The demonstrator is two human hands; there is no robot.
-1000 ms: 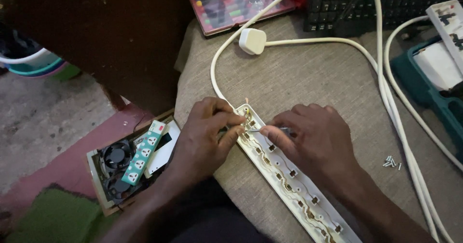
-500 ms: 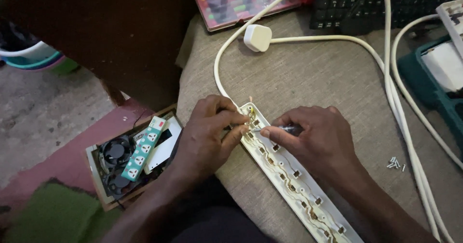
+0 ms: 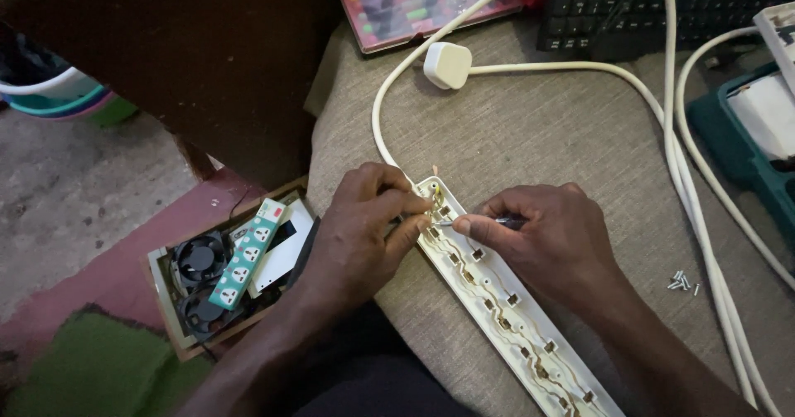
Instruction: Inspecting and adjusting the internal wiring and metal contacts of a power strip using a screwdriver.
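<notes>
We are pinching our left hand on the opened white plastic power strip's eleven-o'clock end, its length running toward five o'clock, while our right hand, grip closed on a thin metal tool, is pointing it toward nine o'clock.

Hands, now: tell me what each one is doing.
Left hand: fingers pinched at the cable end of the opened power strip.
Right hand: closed on a thin metal tool, tip at the strip's end.

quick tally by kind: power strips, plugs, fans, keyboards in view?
Power strips: 2, the opened strip under the left hand and right hand, and a green strip in the box
Plugs: 1, white plug
Fans: 2, fan and fan
Keyboards: 1, keyboard
Total: 6
</notes>
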